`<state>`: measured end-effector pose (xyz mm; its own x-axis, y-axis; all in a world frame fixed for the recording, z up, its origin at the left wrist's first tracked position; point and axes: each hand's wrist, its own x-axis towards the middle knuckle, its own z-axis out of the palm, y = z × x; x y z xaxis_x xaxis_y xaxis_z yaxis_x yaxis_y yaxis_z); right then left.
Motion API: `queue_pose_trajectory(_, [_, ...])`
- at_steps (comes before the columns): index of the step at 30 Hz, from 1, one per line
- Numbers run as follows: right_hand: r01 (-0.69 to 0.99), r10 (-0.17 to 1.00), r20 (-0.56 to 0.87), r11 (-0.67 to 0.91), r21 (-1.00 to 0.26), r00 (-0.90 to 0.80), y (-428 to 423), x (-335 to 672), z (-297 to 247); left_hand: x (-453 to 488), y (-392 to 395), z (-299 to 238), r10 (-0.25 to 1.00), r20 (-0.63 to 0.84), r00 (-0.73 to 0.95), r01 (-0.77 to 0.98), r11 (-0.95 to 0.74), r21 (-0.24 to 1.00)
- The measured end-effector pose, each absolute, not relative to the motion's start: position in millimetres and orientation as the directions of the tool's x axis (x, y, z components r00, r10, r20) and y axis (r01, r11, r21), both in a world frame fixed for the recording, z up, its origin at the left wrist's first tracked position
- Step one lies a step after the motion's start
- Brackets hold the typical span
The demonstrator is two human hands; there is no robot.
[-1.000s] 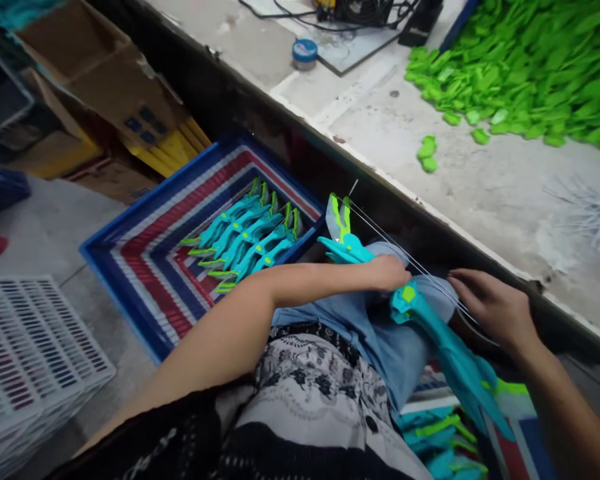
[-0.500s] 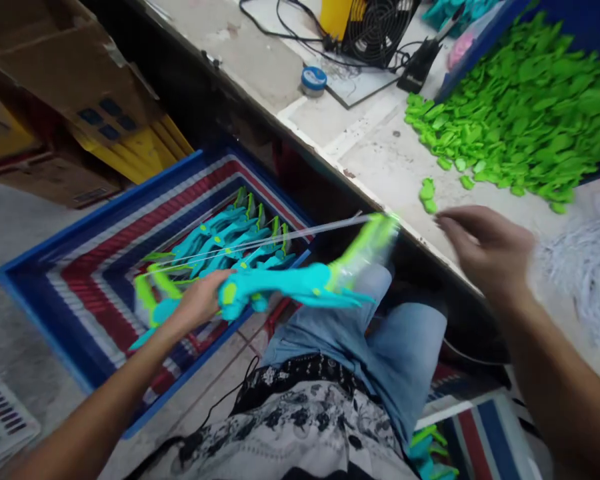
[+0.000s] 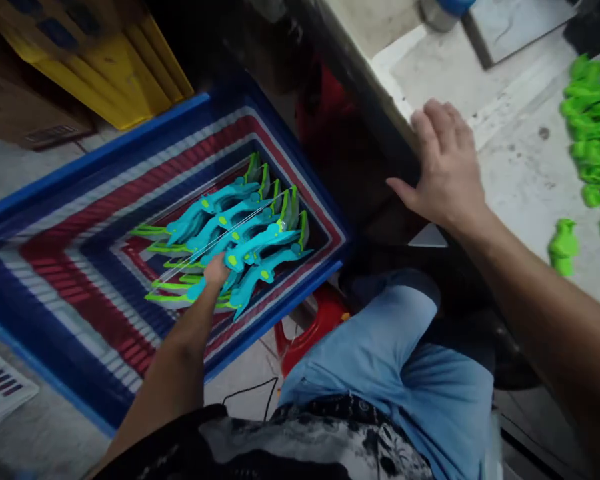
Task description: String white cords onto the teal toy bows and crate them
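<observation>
My left hand (image 3: 216,269) is closed around the turquoise grip of a toy bow (image 3: 263,244) with lime-green tips and a white string. It is down in the blue-rimmed crate (image 3: 60,177), where several similar toy bows (image 3: 229,195) lie side by side. The held bow lies among or just over them; whether it rests on them I cannot tell. At the worktable's edge, my right hand (image 3: 447,167) is open and empty, fingers over the tabletop and thumb apart.
The white worktable (image 3: 513,143) carries small green plastic parts (image 3: 595,133), one lone green piece (image 3: 564,247) and a blue-lidded container (image 3: 445,12). Yellow panels and cardboard (image 3: 110,70) stand behind the crate. A red plastic object (image 3: 315,323) sits beside my knee.
My left hand has carried the toy bow from over my lap down into the crate. My right hand has moved left along the table edge and opened. The view has turned toward the crate.
</observation>
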<state>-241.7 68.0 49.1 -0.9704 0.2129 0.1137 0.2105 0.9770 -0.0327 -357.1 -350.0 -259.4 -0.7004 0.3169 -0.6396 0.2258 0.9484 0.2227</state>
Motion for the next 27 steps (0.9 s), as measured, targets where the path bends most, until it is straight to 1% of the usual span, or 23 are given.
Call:
queue_pose_trajectory(3, [0.208,0.202,0.088,0.976,0.067,-0.975,68,-240,53,-353,-349,-292,0.321,-0.66,-0.679,0.19,0.945,0.264])
queue_pose_trajectory(6, [0.148,0.137,0.093,0.981,0.123,-0.986,74,-240,52,-349,-352,-315,0.307,-0.676,-0.67,0.149,0.947,0.284])
queue_pose_trajectory(11, [0.102,0.092,0.089,0.988,0.117,-0.992,79,-239,52,-343,-356,-336,0.307,-0.668,-0.677,0.112,0.941,0.319])
queue_pose_trajectory(14, [0.115,0.106,0.096,0.989,0.094,-0.99,77,-240,54,-339,-355,-338,0.317,-0.647,-0.693,0.112,0.935,0.337])
queue_pose_trajectory(19, [0.141,0.135,0.077,0.987,0.077,-0.988,71,-242,56,-346,-362,-329,0.394,-0.64,-0.66,0.161,0.906,0.391])
queue_pose_trajectory(21, [0.159,0.153,0.086,0.985,0.065,-0.984,70,-242,56,-359,-365,-324,0.386,-0.643,-0.661,0.172,0.913,0.371])
queue_pose_trajectory(24, [0.188,0.182,0.101,0.981,0.047,-0.978,71,-240,55,-387,-362,-323,0.344,-0.646,-0.682,0.181,0.934,0.307])
queue_pose_trajectory(27, [0.246,0.243,0.056,0.968,0.055,-0.968,70,-238,56,-414,-350,-331,0.317,-0.65,-0.691,0.191,0.947,0.259])
